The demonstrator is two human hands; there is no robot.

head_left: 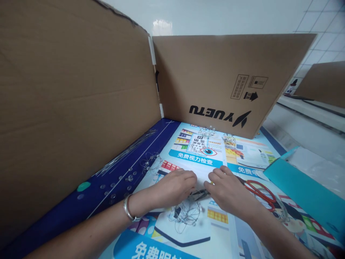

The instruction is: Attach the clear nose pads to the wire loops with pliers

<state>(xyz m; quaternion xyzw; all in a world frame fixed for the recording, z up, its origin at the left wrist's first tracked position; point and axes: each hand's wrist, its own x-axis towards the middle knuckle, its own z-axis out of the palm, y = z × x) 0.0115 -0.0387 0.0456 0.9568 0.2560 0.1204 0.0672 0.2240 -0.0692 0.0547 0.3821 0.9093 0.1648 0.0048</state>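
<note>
My left hand (175, 187) is closed, fingers curled and pointing right, a bracelet on its wrist. Facing it, my right hand (229, 190) is closed too, thumb against the fingers. Whatever either hand holds is hidden or too thin to make out. Just below and between the fingertips lies a dark metal tool (199, 195), perhaps pliers, partly covered. A tangle of thin wire with clear beads (185, 216) rests on the printed sheet beneath my hands. To the right of my right hand are red-handled scissors (260, 194), partly hidden behind it.
Tall cardboard panels (226, 79) enclose the left and back. Loose clear beads (129, 178), a bundle of straight wires (126, 151) and a green disc (83, 186) lie at left. More beaded wire pieces (207, 132) sit at the back. A turquoise box (304, 194) stands at right.
</note>
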